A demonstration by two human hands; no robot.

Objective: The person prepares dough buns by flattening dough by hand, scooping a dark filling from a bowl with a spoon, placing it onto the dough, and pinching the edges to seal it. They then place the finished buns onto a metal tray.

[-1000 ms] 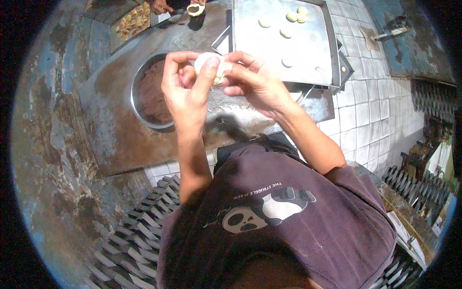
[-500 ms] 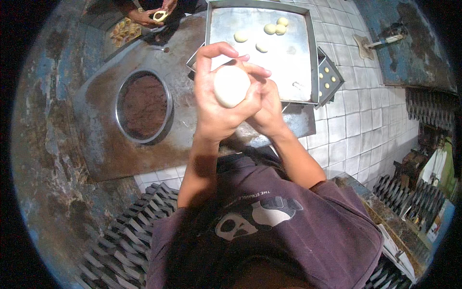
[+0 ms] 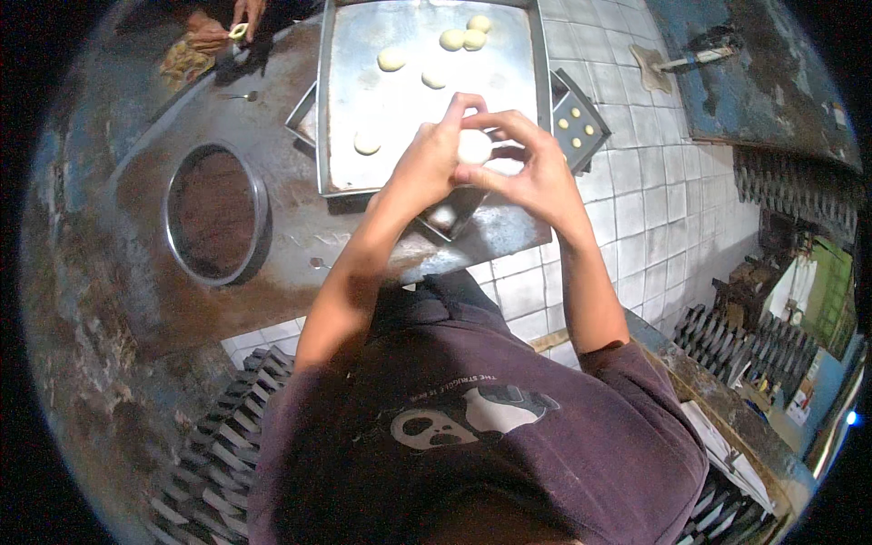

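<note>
A pale dough ball (image 3: pixel 474 147) sits between my two hands above the near right part of a large metal baking tray (image 3: pixel 343 173). My left hand (image 3: pixel 434 150) presses against the ball's left side, its fingers bent. Curled round from the right is my right hand (image 3: pixel 542 173), thumb below the ball and fingers above it. Part of the ball is hidden by the fingers. Several more dough balls (image 3: pixel 391 60) lie on the tray, one of them (image 3: pixel 367 142) close to my left wrist.
A round metal bowl (image 3: pixel 263 218) of brown crumbly filling (image 3: pixel 213 209) stands on the worn table (image 3: pixel 136 263) at left. Smaller dark trays (image 3: pixel 592 127) jut out beneath the big tray. At the far left, another person's hands (image 3: pixel 218 34) hold a hollowed dough piece (image 3: pixel 238 32).
My hands have turned and lowered toward the tray, the dough ball moving from my left palm to between both hands' fingers. The whole view has shifted, with the tray now further left.
</note>
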